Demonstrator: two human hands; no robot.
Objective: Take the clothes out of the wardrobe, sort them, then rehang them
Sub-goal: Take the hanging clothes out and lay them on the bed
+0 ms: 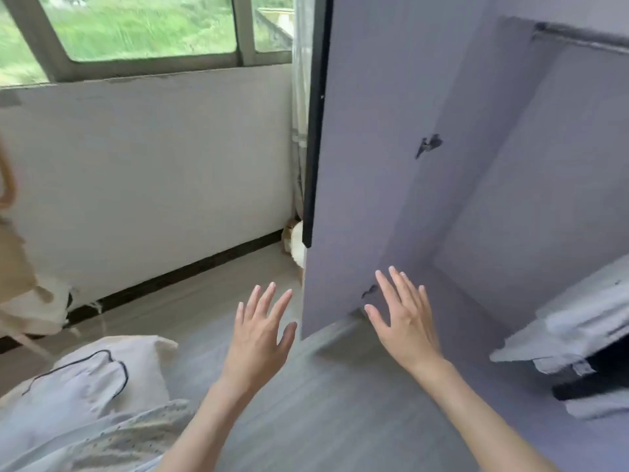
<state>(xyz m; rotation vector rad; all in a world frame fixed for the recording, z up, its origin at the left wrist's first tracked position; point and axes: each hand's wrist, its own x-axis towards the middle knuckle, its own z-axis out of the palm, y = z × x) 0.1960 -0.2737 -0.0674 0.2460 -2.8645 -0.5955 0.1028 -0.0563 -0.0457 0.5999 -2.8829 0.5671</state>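
Note:
The wardrobe (510, 199) stands open on the right, its grey door (367, 165) swung outward. A dark hanging rail (585, 37) crosses its top right. Folded light and dark clothes (578, 338) lie stacked at the wardrobe's lower right. A pile of pale clothes (85, 396), one piece with dark piping, lies at the lower left. My left hand (258, 332) hovers over the floor with fingers spread and holds nothing. In front of the door's lower edge, my right hand (405, 318) is also spread and empty.
A white wall (153, 182) under a window (136, 25) fills the left. Beige fabric on a light frame (20, 274) sits at the far left. A pale object (296, 247) lies on the floor behind the door. Grey floor (323, 403) lies between pile and wardrobe.

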